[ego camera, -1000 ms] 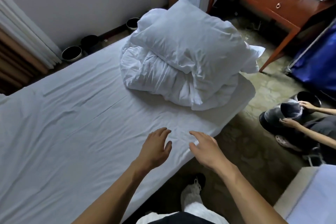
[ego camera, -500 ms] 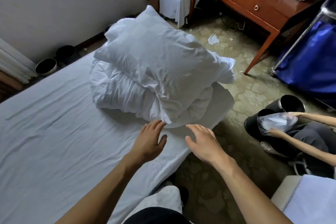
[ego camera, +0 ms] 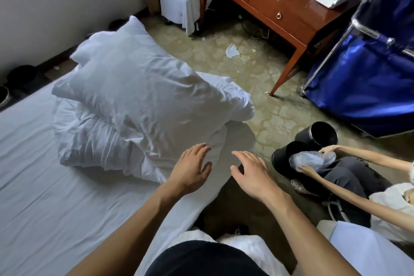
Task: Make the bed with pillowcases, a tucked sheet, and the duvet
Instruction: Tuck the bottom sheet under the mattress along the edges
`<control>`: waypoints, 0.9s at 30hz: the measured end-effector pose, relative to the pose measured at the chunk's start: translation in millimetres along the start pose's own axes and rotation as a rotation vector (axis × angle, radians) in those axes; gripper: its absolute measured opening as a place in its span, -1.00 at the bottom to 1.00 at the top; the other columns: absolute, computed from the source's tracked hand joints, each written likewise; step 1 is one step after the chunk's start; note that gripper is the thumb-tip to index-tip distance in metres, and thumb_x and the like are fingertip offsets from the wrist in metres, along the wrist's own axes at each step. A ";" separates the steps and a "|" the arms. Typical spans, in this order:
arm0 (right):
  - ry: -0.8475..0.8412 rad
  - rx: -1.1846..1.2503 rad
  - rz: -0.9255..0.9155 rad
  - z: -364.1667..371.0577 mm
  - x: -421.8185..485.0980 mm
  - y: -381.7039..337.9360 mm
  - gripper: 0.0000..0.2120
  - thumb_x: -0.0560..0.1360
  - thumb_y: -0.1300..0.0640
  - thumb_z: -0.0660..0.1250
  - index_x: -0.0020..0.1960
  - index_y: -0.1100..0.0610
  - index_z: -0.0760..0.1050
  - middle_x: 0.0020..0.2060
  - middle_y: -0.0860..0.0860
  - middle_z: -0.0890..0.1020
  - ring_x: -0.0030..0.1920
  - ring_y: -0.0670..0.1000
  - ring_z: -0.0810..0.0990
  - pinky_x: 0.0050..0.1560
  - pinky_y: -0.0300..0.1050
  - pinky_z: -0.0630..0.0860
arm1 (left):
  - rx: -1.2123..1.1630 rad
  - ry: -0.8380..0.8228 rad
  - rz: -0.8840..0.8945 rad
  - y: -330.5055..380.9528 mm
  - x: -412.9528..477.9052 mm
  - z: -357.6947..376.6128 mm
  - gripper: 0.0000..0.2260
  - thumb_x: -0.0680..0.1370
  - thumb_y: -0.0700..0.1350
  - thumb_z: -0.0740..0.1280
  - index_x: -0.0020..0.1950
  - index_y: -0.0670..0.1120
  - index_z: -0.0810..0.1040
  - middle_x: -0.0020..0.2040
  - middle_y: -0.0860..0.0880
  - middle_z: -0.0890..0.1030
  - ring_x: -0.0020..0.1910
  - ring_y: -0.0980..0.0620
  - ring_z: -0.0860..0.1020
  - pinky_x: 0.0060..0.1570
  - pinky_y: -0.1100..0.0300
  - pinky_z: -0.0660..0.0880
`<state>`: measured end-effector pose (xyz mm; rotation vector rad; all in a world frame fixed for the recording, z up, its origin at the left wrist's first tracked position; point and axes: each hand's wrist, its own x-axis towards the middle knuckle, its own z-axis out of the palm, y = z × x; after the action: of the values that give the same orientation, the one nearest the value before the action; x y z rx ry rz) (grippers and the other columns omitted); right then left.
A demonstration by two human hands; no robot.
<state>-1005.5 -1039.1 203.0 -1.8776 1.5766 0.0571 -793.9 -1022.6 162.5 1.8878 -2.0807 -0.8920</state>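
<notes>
White sheet (ego camera: 56, 197) covers the bed (ego camera: 174, 219) under the person's two hands, both flat with fingers spread, holding nothing. The left hand (ego camera: 192, 168) hovers at the near edge of the crumpled duvet (ego camera: 89, 141); whether its fingertips touch the cloth cannot be told. The right hand (ego camera: 251, 170) is just beside it, past the bed's corner. Beyond the left hand a pillow (ego camera: 134, 87) lies on the duvet. Right of the right hand, another person (ego camera: 349, 175), cut off by the frame, holds a plastic bag (ego camera: 309, 160) at two black bins (ego camera: 280, 161).
</notes>
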 end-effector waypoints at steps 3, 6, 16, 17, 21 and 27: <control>0.000 0.011 -0.018 -29.1 24.9 29.3 -0.51 0.66 -0.06 0.12 0.57 -0.04 0.20 0.53 -0.12 0.27 0.56 -0.07 0.12 0.56 -0.04 0.02 | 0.121 -0.006 -0.014 15.3 34.4 1.1 -0.50 0.66 0.10 0.14 0.58 0.00 0.21 0.60 -0.03 0.20 0.59 -0.04 0.13 0.56 -0.04 0.10; -0.015 0.001 -0.062 -61.1 54.2 68.2 -0.50 0.67 -0.05 0.11 0.58 -0.03 0.18 0.55 -0.13 0.23 0.58 -0.07 0.05 0.57 -0.04 -0.02 | 0.221 -0.034 -0.016 46.9 72.6 13.5 -0.49 0.67 0.10 0.11 0.60 0.02 0.13 0.62 -0.03 0.12 0.61 -0.05 0.04 0.58 -0.08 0.00; -0.062 -0.105 -0.179 -183.4 152.2 192.5 -0.45 0.67 -0.18 -0.01 0.59 0.02 0.18 0.57 -0.07 0.22 0.59 -0.03 0.05 0.56 0.00 -0.05 | 0.242 0.121 -0.077 164.3 204.4 35.0 -0.48 0.61 0.11 0.09 0.54 -0.03 0.29 0.56 -0.07 0.30 0.57 -0.08 0.18 0.55 -0.11 0.06; -0.066 -0.113 -0.183 -196.9 161.9 200.6 -0.45 0.67 -0.18 -0.02 0.59 0.02 0.17 0.57 -0.07 0.21 0.59 -0.02 0.03 0.57 0.02 -0.06 | 0.260 0.137 -0.083 168.5 214.6 34.1 -0.47 0.59 0.13 0.07 0.54 -0.03 0.31 0.55 -0.07 0.32 0.56 -0.10 0.20 0.54 -0.13 0.09; -0.072 -0.161 -0.213 -239.0 208.4 226.5 -0.47 0.66 -0.13 0.04 0.59 0.02 0.16 0.57 -0.07 0.21 0.59 -0.03 0.03 0.56 0.01 -0.04 | 0.255 0.139 -0.131 180.2 257.2 28.8 -0.39 0.57 0.20 -0.04 0.54 -0.04 0.32 0.55 -0.06 0.32 0.57 -0.09 0.20 0.54 -0.08 0.11; -0.143 -0.215 -0.199 -291.0 286.3 245.7 -0.46 0.66 -0.07 0.07 0.60 0.03 0.12 0.58 -0.07 0.19 0.60 -0.02 0.01 0.57 0.01 -0.08 | 0.137 0.063 -0.228 179.9 326.5 34.2 -0.44 0.61 0.18 0.01 0.59 0.03 0.23 0.60 0.03 0.20 0.61 0.02 0.05 0.58 -0.02 -0.06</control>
<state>-1256.7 -1443.7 188.2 -2.1370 1.3247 0.2765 -1017.4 -1322.8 152.5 2.2283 -1.9644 -0.7395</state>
